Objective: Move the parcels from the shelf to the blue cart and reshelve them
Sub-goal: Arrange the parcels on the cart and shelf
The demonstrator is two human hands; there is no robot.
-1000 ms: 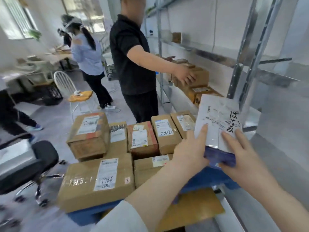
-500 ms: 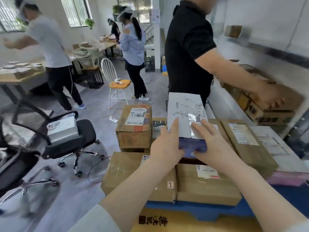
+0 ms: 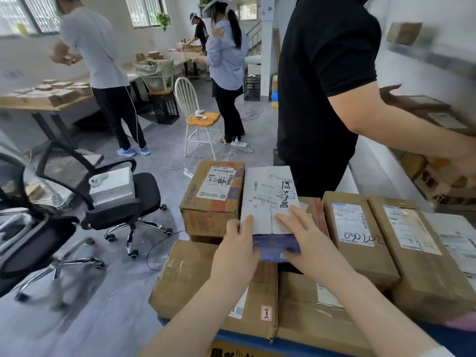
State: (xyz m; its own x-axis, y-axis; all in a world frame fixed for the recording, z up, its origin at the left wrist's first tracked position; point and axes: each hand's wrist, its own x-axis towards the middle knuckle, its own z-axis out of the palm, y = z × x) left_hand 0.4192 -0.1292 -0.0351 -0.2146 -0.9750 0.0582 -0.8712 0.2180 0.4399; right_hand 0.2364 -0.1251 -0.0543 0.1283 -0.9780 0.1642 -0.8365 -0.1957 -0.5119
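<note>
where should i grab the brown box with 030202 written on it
Take the brown box by its near short end, coming from the near side. It lies flat and long, with a red-taped box and another long box close along its long sides, so those look hard to reach; the near end face is bare.

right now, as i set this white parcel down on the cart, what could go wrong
The white parcel is atop other boxes, its near end held by the left hand and right hand; on uneven tops it may tilt or slide once released. The person in the black shirt stands right behind the cart, arm out toward the shelf, and could knock the stack.
</note>
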